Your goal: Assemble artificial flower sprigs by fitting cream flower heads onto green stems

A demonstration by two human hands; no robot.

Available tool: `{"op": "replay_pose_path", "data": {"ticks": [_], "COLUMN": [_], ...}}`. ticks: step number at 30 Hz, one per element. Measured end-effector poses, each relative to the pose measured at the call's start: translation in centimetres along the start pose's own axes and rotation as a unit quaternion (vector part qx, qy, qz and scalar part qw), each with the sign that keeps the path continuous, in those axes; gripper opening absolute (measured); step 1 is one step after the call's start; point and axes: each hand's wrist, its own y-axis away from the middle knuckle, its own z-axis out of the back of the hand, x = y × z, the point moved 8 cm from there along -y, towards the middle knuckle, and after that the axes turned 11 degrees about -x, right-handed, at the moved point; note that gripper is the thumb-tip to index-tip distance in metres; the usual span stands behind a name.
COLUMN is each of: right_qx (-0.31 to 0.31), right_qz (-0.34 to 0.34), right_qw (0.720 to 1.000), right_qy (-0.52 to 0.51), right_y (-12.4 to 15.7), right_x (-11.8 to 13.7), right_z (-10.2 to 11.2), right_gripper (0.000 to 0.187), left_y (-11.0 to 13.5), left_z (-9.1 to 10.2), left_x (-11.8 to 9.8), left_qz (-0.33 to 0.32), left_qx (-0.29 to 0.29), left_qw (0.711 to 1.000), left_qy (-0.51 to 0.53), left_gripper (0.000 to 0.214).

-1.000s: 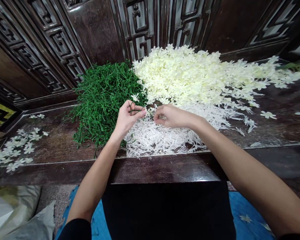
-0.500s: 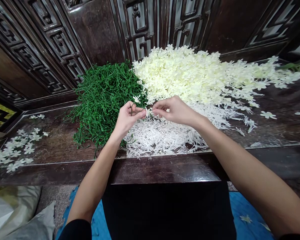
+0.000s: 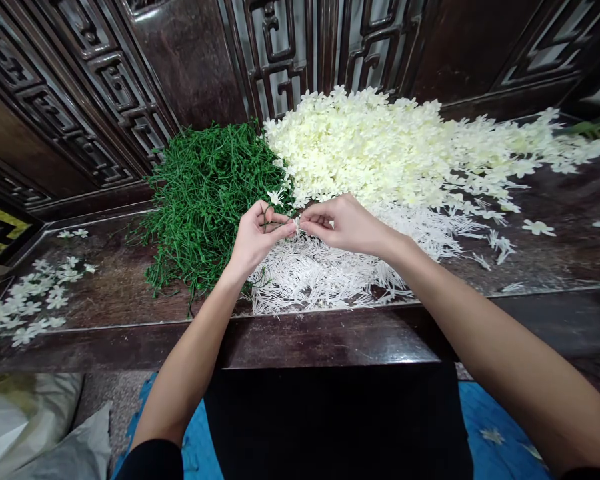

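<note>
My left hand (image 3: 261,232) is closed on a thin green artificial stem, with a small white flower (image 3: 276,197) standing out above its fingers. Fingertip to fingertip with it, my right hand (image 3: 334,223) pinches a small white flower piece (image 3: 297,225) at the stem's other tip. The fingers partly cover that piece. Behind my left hand lies a heap of green plastic stems (image 3: 215,193). A large pile of cream-white petals (image 3: 370,150) spreads beyond my right hand. Under both hands is a layer of thin white stamens (image 3: 325,277).
Finished-looking white flowers (image 3: 35,300) lie in a cluster at the left of the dark wooden bench (image 3: 110,287). Carved wooden lattice panels (image 3: 275,47) rise along its back. Loose petals (image 3: 539,228) are scattered at the right. Pale sacks (image 3: 45,427) lie on the floor, lower left.
My right hand has moved slightly left, its fingertips closing in on the white piece at my left fingertips. The left hand stays nearly still with its stem.
</note>
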Motion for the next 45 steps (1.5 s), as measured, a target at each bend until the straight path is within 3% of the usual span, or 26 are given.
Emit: {"op": "replay_pose_path", "data": {"ticks": [8, 13, 18, 25, 39, 45], "right_qx": [0.014, -0.020, -0.049, -0.078, -0.092, -0.098], "right_qz": [0.000, 0.014, -0.009, -0.034, -0.028, -0.042], "right_qw": [1.000, 1.000, 0.999, 0.986, 0.983, 0.980], "right_qy": [0.025, 0.019, -0.018, -0.144, -0.155, -0.166], "right_y": [0.02, -0.11, -0.23, -0.21, -0.22, -0.27], "right_x": [0.00, 0.32, 0.03, -0.08, 0.03, -0.24], "right_z": [-0.45, -0.24, -0.13, 0.42, 0.26, 0.53], "right_gripper": [0.027, 0.025, 0.026, 0.021, 0.018, 0.017], "left_y": [0.15, 0.05, -0.02, -0.22, 0.02, -0.27], "left_z": [-0.41, -0.06, 0.16, 0.54, -0.11, -0.01], "left_x": [0.04, 0.12, -0.02, -0.28, 0.42, 0.21], "left_qz": [-0.004, -0.003, -0.006, -0.017, -0.008, -0.035], "left_qx": [0.017, -0.012, -0.026, -0.032, -0.025, -0.023], "left_qw": [1.000, 1.000, 1.000, 0.999, 0.998, 0.998], "left_qy": [0.005, 0.009, 0.008, 0.031, 0.049, 0.051], "left_gripper": [0.047, 0.051, 0.052, 0.049, 0.050, 0.052]}}
